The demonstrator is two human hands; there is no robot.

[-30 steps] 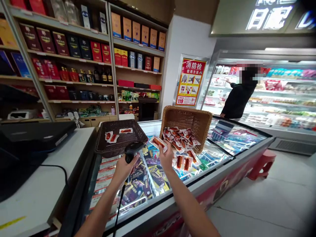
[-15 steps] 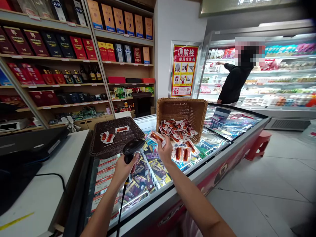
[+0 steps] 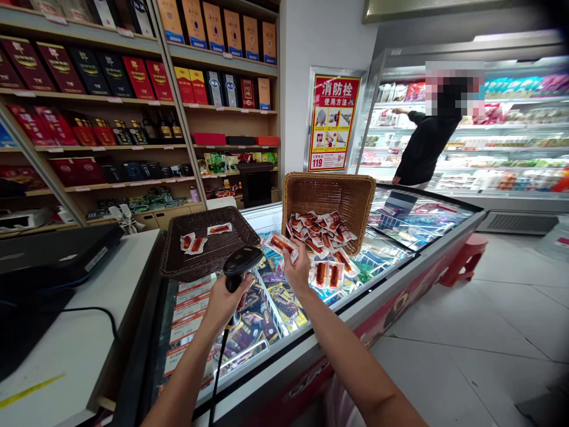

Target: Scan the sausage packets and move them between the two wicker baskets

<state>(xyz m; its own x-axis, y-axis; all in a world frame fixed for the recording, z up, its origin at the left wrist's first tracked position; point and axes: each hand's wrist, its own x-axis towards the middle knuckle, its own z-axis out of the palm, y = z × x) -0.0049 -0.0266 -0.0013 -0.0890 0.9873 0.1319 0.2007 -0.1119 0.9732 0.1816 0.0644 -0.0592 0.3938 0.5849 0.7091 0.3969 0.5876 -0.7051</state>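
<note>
My left hand [image 3: 226, 301] is wrapped round the handle of a black corded barcode scanner [image 3: 240, 261], its head toward the right. In my right hand [image 3: 297, 268] is a vacuum-packed sausage [image 3: 281, 244], held by one end over the freezer. Past that hand, a tan wicker basket [image 3: 329, 184] lies tipped toward me with a heap of packed sausages [image 3: 317, 228] in it. A few more packs [image 3: 328, 275] lie on the glass in front of its opening. To the left, a dark brown woven tray [image 3: 208, 261] holds several packed sausages [image 3: 194, 243].
Under the hands is a glass-topped chest freezer [image 3: 391, 252] with packaged goods inside. A white counter [image 3: 57, 356] with a black device [image 3: 57, 255] borders it on the left. A red stool [image 3: 466, 260] stands right. A person in black [image 3: 427, 145] reaches toward the refrigerated shelves [image 3: 511, 136].
The view has shifted slightly. Both hands keep their holds on the scanner and the sausage pack, almost in the same places.
</note>
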